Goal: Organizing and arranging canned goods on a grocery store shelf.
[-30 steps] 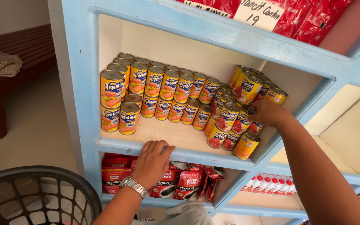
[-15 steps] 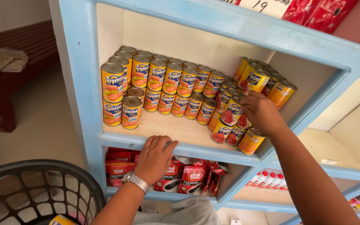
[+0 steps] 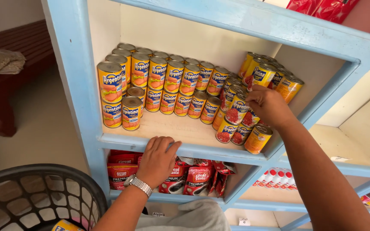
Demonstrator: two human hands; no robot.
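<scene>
1. The right hand (image 3: 268,105) rests on the stacked cans (image 3: 236,109) at the right of the shelf (image 3: 180,128), its grip curled over one can's top; whether it is clamped I cannot tell.
2. The left hand (image 3: 157,160) lies flat on the shelf edge, fingers apart, holding nothing.
3. Two tiers of cans already fill the back; bare board shows in front.
4. A basket (image 3: 35,192) stands below left, a packet inside.

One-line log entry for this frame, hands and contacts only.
left hand: resting on shelf edge | right hand: fingers on stacked cans | basket: lower left
</scene>
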